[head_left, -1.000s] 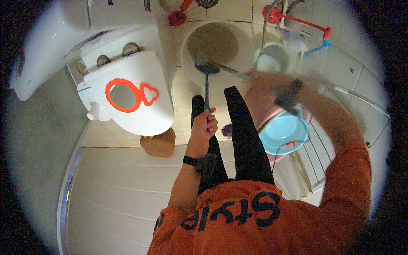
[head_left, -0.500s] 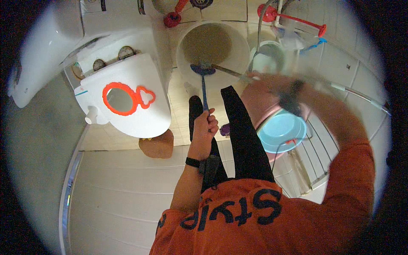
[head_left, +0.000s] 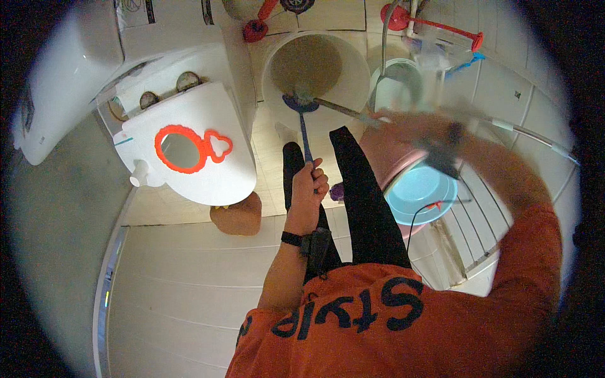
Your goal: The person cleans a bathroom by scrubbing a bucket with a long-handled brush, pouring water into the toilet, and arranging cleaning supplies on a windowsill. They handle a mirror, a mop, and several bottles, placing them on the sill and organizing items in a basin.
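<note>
My left hand [head_left: 311, 179] is wrapped round the handle of a blue long-handled brush [head_left: 304, 135]. Its blue head [head_left: 299, 104] rests at the near inner side of a pale round tub [head_left: 358, 79], where murky brownish water [head_left: 309, 60] stands. From the right, a thin grey stick [head_left: 343, 111] reaches in, its tip touching or close beside the blue head. The stick's other end runs into my right hand [head_left: 403, 129], which motion blurs along with the dark band at its wrist. Its fingers look closed round the stick.
A white toilet [head_left: 217, 170] on the left bears an orange-framed mirror [head_left: 211, 145] on its lid. Blue and pink basins [head_left: 423, 189] lie by a wire rack [head_left: 482, 220] on the right. Behind them are a pale green bucket [head_left: 413, 68] and a silver rod [head_left: 535, 135]. A brown object [head_left: 236, 217] sits below the toilet.
Both hands keep their places over the tub, the right one blurred in both frames. The whole view has shifted slightly, and the brush head and stick tip stay together.
</note>
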